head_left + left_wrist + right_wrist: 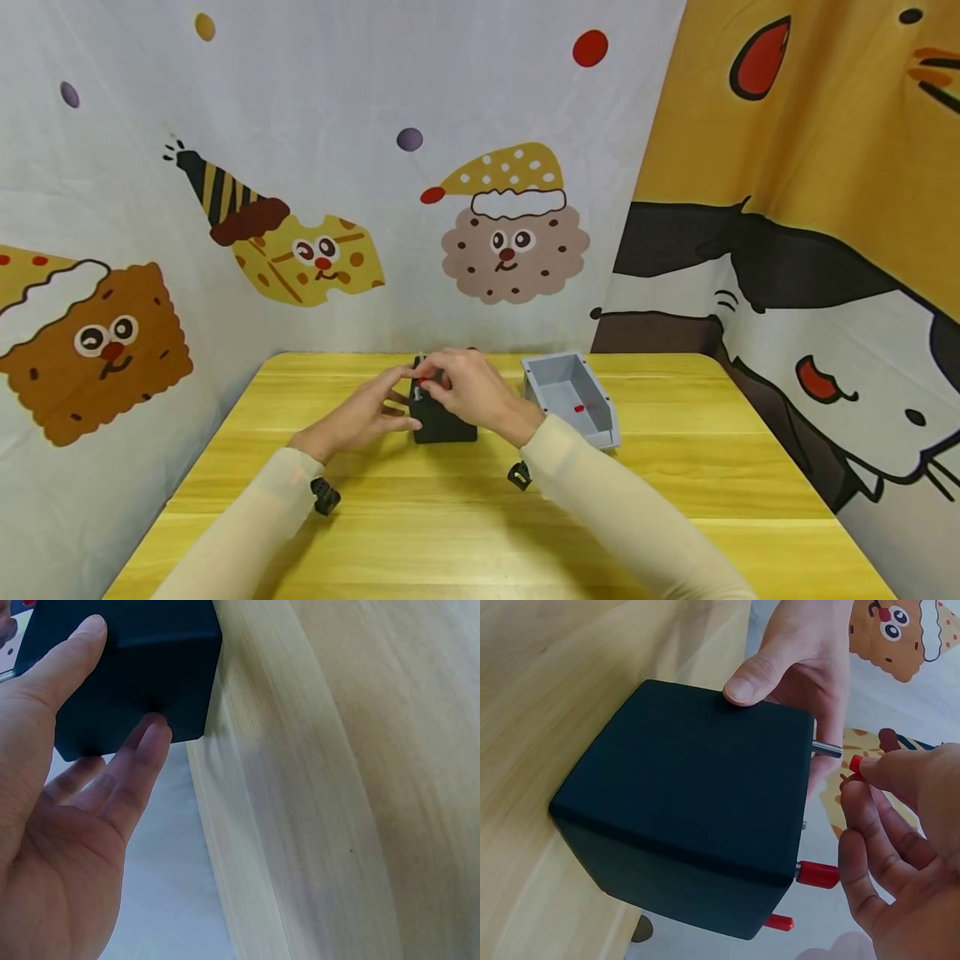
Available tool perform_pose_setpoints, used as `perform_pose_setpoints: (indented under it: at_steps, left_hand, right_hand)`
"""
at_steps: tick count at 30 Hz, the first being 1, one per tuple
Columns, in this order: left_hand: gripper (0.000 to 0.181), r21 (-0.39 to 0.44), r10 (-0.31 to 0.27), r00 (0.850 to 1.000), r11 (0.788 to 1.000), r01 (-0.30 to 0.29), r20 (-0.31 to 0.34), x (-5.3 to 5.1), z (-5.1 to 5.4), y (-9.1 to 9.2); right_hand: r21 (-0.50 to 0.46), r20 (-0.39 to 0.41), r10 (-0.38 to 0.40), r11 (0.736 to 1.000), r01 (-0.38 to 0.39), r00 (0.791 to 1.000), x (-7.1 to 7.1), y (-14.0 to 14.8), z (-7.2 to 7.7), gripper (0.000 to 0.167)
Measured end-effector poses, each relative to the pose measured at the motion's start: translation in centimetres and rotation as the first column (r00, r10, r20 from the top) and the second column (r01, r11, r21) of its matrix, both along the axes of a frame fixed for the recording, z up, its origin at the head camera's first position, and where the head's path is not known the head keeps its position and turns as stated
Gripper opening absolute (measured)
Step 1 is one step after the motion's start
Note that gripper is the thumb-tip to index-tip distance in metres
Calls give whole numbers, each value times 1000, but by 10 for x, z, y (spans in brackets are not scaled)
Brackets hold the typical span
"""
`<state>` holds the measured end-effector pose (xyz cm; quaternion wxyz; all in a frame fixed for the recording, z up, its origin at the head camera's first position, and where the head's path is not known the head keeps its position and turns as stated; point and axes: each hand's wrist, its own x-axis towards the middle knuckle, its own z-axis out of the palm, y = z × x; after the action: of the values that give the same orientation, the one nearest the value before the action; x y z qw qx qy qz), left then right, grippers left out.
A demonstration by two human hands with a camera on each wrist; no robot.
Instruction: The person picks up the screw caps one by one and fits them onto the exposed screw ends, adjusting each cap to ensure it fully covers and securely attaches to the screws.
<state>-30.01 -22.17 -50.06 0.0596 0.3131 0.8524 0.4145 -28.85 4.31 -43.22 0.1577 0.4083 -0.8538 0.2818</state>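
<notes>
A matte black, smooth box with rounded edges (675, 802) stands on the tabletop (420, 517), near its far edge. A bare, shiny metal cylindrical pin (827, 748) sticks out of one face, and a thicker red cylindrical sleeve (817, 874) and a slimmer red cap (779, 922) project from that same face. The right hand (471, 385) has its thumb and fingers clamped on a small red cylindrical piece (856, 764), just beside the bare pin's tip; from the head view this hand hides much of the box's upper part. The left hand (365, 417) touches the box, its thumb laid on one face and its fairly straight fingers apart along another. To the right of the box, near the right forearm, stands a grey, open, hard-walled tray (607, 400) with a sloping side, and a small red cylinder (579, 408) lies inside it. The tabletop has pale yellow, streaked wood grain. Cream long sleeves (247, 521) cover both forearms, with a small black device (325, 497) at the left cuff. Behind hangs a creased white cloth (315, 125) printed with cartoon biscuits and cheese, meeting a folded yellow, black and white cloth (675, 167) on the right.
</notes>
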Motion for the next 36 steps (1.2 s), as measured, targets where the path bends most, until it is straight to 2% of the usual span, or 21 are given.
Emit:
perform_pose_setpoints:
  at_steps: [13, 20, 25, 36]
  left_hand:
    - [85, 1, -7, 1000, 1000, 7, 12, 0, 1, 1]
    - [78, -1, -3, 1000, 1000, 3, 19, 0, -1, 1]
    - [77, -3, -2, 1000, 1000, 2, 18, -1, -2, 0]
    - [79, -9, 9, 1000, 1000, -9, 19, 1, 0, 1]
  right_hand:
    - [53, -23, 4, 999, -3, 1000, -3, -11, -4, 13]
    - [130, 6, -23, 991, 22, 1000, -1, -12, -7, 12]
    - [142, 14, -27, 990, 25, 1000, 0, -12, -8, 11]
    - [178, 39, -106, 979, 98, 994, 4, -18, -5, 14]
